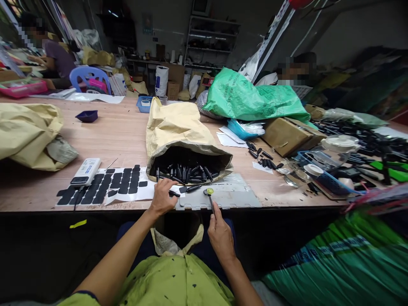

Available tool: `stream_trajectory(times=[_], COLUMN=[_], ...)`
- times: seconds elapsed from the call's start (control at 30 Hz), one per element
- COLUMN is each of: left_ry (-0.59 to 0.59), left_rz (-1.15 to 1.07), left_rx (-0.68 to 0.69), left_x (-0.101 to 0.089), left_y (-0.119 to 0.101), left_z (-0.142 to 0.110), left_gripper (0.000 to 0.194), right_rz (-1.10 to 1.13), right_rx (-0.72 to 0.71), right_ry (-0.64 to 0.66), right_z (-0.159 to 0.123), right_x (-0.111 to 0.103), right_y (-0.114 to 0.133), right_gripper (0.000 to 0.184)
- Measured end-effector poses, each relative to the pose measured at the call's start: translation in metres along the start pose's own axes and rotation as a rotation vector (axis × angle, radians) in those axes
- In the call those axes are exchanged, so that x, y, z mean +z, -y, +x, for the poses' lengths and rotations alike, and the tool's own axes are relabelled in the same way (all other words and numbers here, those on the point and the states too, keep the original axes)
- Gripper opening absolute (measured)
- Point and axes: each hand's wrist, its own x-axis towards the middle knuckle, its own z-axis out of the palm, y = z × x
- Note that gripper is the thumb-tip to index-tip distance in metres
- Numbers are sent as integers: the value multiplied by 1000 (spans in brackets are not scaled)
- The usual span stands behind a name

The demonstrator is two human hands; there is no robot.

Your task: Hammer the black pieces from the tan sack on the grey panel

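Note:
My left hand (163, 196) is at the table's front edge, its fingers closed on a small black piece (174, 194). Just behind it, a tan paper sack (181, 123) lies on its side, its mouth facing me, with many slim black parts (188, 173) inside. One black part (191, 188) lies outside the mouth, near my left fingertips. My right hand (220, 233) grips the dark handle of a small hammer-like tool (209, 192) with a round grey and yellow-green head. The head is over a grey board (229, 197).
Left of the sack are a sheet of black stickers (126, 180) and a white electronic device (86, 172). A second sack (25, 136) lies far left. To the right are loose black parts (266, 159), a cardboard box (290, 136) and a green bag (251, 100). An open sack (162, 242) is at my lap.

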Motion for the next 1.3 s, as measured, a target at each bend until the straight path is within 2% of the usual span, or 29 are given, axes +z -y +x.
stream_trajectory(times=[0.13, 0.27, 0.47, 0.67, 0.8, 0.9, 1.07, 1.2, 1.3], left_ry=[-11, 50, 151, 208, 225, 216, 190, 198, 204], left_rz=[47, -13, 40, 26, 27, 20, 7, 8, 10], left_rx=[-65, -92, -108, -125, -147, -152, -163, -154, -156], left_x=[-4, 1, 7, 9, 9, 10, 13, 13, 11], left_y=[20, 23, 8, 9, 9, 9, 9, 9, 9], left_z=[-11, -11, 0, 7, 7, 7, 6, 6, 6], left_gripper=[35, 16, 17, 18, 19, 19, 16, 16, 17], right_rz=[16, 40, 223, 297, 292, 266, 220, 243, 233], right_rx=[5, 17, -42, -230, -297, -296, -256, -288, -293], right_ry=[0, 18, 27, 133, 93, 77, 152, 120, 161], right_z=[-1, 1, 0, -14, -13, -10, -7, -7, -8], right_x=[3, 3, -9, -7, -5, -4, -5, -4, -1], right_y=[-2, -5, 0, 31, 47, 50, 49, 55, 61], right_gripper=[52, 53, 50, 49, 49, 49, 48, 49, 49])
